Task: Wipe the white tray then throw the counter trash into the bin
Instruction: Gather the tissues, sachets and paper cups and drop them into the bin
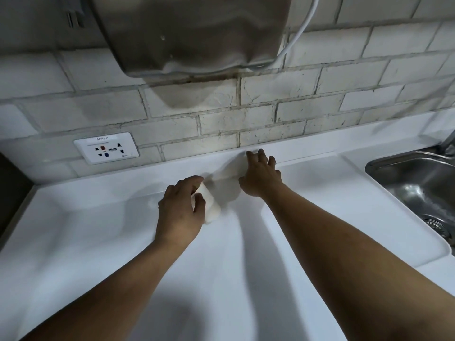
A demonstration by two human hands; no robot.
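Observation:
The white tray [98, 230] is a wide shallow recess that fills the counter in front of me. My left hand [181, 210] grips a small white cup-shaped object [210, 205], which lies tilted on the tray's floor near the middle. My right hand [261, 175] reaches to the tray's back rim, its bent fingers holding a white paper towel [227, 172]. The towel stretches leftwards from that hand towards the cup-shaped object, part of it lifted off the surface. No bin is in view.
A steel sink [416, 188] with a drain sits at the right, beyond the tray's raised edge. A metal hand dryer [192, 35] hangs on the white brick wall above, and a socket plate [106, 148] sits low on the wall to the left.

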